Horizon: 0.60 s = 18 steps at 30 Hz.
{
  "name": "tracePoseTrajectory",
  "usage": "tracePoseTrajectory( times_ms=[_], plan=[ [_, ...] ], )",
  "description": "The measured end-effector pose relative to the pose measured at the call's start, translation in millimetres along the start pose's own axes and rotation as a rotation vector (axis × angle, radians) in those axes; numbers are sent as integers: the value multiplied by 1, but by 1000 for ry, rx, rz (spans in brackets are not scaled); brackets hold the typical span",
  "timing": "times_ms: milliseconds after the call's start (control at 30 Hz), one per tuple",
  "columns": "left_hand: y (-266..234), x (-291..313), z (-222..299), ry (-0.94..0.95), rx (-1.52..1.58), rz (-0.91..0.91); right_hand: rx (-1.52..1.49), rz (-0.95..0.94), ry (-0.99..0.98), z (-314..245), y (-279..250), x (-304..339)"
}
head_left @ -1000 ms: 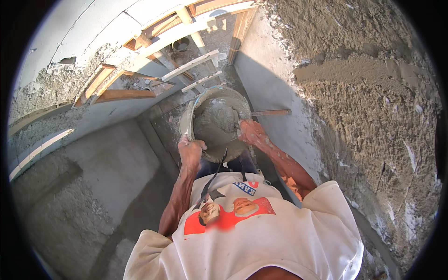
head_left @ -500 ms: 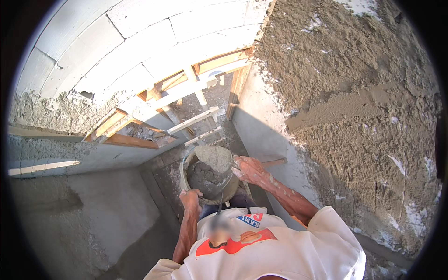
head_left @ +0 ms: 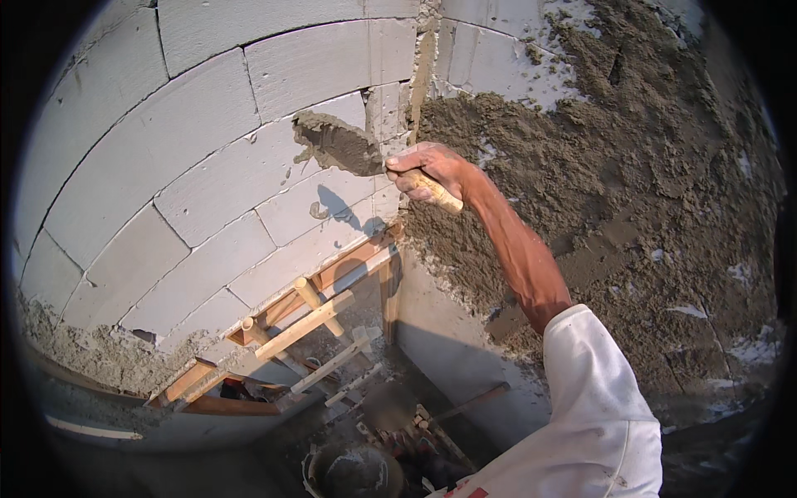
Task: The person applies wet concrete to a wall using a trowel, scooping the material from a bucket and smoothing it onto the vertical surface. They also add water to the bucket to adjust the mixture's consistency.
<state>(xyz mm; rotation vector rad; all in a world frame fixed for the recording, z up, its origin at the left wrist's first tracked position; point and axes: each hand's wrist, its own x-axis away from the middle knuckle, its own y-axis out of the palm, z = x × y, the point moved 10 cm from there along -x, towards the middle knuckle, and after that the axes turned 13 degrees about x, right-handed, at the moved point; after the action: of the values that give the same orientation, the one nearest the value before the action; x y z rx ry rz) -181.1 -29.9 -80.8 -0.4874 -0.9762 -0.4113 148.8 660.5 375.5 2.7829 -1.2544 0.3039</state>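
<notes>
My right hand (head_left: 432, 176) is closed around the wooden handle (head_left: 440, 192) of a trowel, its arm stretched up and forward. Wet grey mortar covers the trowel's blade (head_left: 353, 152), which points left in front of the pale block wall (head_left: 224, 183). The blade's shadow falls on the blocks below it. A small dab of mortar (head_left: 317, 211) shows beside that shadow; whether it is stuck on or in the air I cannot tell. Low in the picture is a bucket (head_left: 353, 471), dark inside and partly cut off. My left hand is out of view.
Rough mortar (head_left: 598, 199) coats the wall on the right, meeting the block wall at a corner. Below the blocks is an opening with a wooden frame (head_left: 386, 299) and wooden crosspieces (head_left: 307, 324). A smoother grey wall band (head_left: 440, 332) runs under the rough coat.
My right hand has risen from the bucket to the block wall, carrying the mortar-loaded trowel. My left hand, earlier on the bucket's rim, has left the picture. The view has tilted upward.
</notes>
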Motion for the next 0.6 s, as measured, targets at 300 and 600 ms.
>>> tracePoseTrajectory(
  times_ms=[300,600],
  plan=[
    [35,5,20,187,300,124,365,995,44,151,-34,191],
    [107,33,55,155,106,-147,1344,61,274,453,238,223]
  ],
)
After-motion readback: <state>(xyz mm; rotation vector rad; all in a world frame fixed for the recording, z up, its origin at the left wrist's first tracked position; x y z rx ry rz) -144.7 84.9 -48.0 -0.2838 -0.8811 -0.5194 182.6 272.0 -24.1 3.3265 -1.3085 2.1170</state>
